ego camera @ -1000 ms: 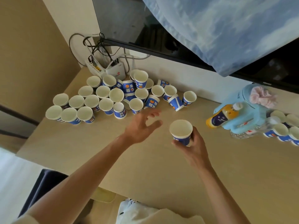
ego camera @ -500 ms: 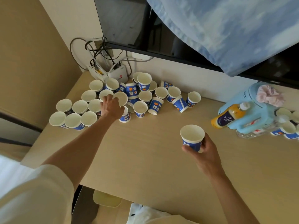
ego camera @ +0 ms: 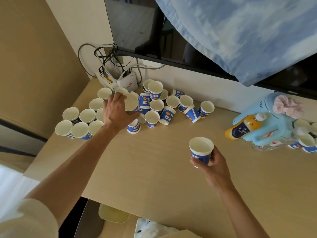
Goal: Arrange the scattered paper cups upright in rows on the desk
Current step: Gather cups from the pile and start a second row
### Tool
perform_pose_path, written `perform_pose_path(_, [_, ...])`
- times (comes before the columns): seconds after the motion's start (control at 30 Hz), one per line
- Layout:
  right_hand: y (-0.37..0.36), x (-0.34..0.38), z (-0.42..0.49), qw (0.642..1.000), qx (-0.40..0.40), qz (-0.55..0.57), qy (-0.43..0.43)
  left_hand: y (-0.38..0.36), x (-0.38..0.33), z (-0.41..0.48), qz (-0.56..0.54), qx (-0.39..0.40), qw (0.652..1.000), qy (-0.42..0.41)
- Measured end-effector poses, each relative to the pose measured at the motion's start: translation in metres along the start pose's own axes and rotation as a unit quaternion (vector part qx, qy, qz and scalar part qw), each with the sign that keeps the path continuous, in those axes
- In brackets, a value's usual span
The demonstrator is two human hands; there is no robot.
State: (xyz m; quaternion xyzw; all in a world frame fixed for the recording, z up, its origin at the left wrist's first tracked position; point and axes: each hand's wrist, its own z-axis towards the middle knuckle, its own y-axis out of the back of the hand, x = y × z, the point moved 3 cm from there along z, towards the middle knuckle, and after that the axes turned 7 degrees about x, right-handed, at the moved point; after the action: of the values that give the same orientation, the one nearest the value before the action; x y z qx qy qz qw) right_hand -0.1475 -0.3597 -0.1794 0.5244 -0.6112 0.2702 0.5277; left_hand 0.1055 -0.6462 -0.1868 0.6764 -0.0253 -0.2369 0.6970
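While the right hand (ego camera: 216,166) grips one upright paper cup (ego camera: 201,149) just above the bare middle of the worktop (ego camera: 154,169), the left hand (ego camera: 116,111) reaches into the crowd of cups at the far left. Its fingers (ego camera: 118,98) curl round a tilted cup (ego camera: 131,102) whose open mouth faces the camera; the grip looks partly closed on that cup, though how firm it is cannot be told.

Left of that hand, the neat rows (ego camera: 80,121) stand mouth-up, touching one another. Right of it lies the jumble (ego camera: 164,107): some cups upright, several tipped or leaning, packed against the wall. A few more cups (ego camera: 305,141) sit at the far right, beside a pale blue jug (ego camera: 271,124) and a yellow bottle (ego camera: 243,126).

By my reading, the step in hand is lifting a stray cup from the jumble to lengthen the rows. Next, that cup needs turning mouth-up and setting down touching the last cup of a row, without knocking its neighbours. Then the right hand's cup wants a place too.
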Motion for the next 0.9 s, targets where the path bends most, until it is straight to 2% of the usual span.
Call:
perform_pose_path(0.17, [-0.005, 0.004, -0.002, 1.0, -0.013, 0.023, 0.008, 0.023, -0.037, -0.031, -0.14, -0.068, 0.987, -0.037])
perform_pose_path(0.27, [-0.004, 0.005, -0.006, 0.998, -0.037, 0.045, 0.016, 0.028, -0.065, -0.05, -0.24, -0.077, 0.967, -0.047])
perform_pose_path(0.37, [0.005, 0.004, -0.014, 0.995, -0.073, 0.069, 0.023, 0.026, -0.1, -0.071, -0.293, -0.077, 0.948, -0.097])
perform_pose_path(0.6, [0.043, -0.007, -0.043, 0.984, -0.137, 0.104, 0.039, 0.021, -0.19, -0.138, -0.408, -0.003, 0.903, -0.134])
perform_pose_path(0.77, [0.093, -0.031, -0.079, 0.974, -0.183, 0.127, 0.032, 0.011, -0.246, -0.189, -0.427, 0.013, 0.897, -0.113])
perform_pose_path(0.9, [0.144, -0.044, -0.12, 0.962, -0.222, 0.152, 0.042, -0.002, -0.301, -0.23, -0.439, 0.06, 0.89, -0.107])
